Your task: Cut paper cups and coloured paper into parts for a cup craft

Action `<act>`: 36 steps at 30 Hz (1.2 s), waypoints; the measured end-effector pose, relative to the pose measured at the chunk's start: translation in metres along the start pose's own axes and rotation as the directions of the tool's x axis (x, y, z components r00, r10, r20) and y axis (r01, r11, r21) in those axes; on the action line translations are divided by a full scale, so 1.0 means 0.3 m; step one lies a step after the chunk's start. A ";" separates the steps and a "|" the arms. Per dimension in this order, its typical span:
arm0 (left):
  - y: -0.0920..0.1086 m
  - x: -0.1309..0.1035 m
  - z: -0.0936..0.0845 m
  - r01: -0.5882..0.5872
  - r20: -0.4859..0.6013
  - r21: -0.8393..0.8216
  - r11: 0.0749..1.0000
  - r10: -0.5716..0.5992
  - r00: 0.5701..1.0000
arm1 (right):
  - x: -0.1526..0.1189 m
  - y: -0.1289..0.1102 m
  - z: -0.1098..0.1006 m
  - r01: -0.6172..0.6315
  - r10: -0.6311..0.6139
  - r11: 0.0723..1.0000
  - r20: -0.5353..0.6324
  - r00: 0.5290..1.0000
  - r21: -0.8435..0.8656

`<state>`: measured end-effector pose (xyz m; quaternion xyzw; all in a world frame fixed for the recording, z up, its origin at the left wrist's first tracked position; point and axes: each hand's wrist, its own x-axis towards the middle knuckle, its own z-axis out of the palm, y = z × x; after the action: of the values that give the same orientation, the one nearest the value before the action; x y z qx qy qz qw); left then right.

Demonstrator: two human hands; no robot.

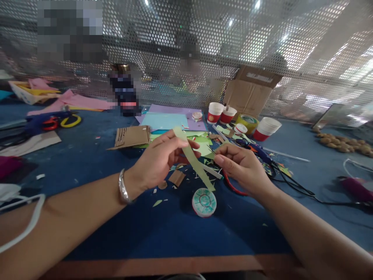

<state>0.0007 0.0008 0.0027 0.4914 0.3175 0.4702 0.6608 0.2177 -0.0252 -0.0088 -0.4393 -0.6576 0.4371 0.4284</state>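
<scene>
My left hand (166, 155), with a silver bracelet at the wrist, pinches a long pale green paper strip (196, 162) between thumb and fingers. The strip slants down to the right, its lower end just above a round white disc (204, 202) with a green drawn pattern and red rim. Across from it, my right hand (243, 165) is closed on a thin, dark, pointed thing (212, 151) whose kind I cannot make out. Its tips point toward the strip but stay apart from it. A red curved handle (234, 187) shows below the right hand, partly hidden.
Paper scraps and cardboard bits (177, 178) litter the middle of the blue table. Behind are red-and-white paper cups (215, 112), a tape roll (247, 123) and coloured sheets (164, 119). A blue glue gun (259, 151) trails a black cable rightward. Yellow-handled scissors (70, 120) lie left.
</scene>
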 end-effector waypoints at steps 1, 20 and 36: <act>0.002 0.005 -0.003 0.015 -0.022 -0.030 0.999 -0.016 1.000 | 0.000 0.001 0.000 0.016 -0.016 1.000 0.001 1.000 -0.015; -0.013 0.041 -0.022 0.174 -0.160 -0.076 0.982 -0.184 0.970 | -0.036 -0.005 0.016 0.210 -0.202 0.932 0.058 0.978 -0.296; -0.050 0.007 0.008 0.141 -0.008 0.099 0.985 -0.141 0.990 | -0.027 0.003 0.023 0.148 -0.132 0.936 0.071 0.989 -0.320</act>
<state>0.0081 0.0009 -0.0107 0.4999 0.3748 0.4061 0.6668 0.2133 -0.0341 -0.0129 -0.4453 -0.7603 0.3019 0.3640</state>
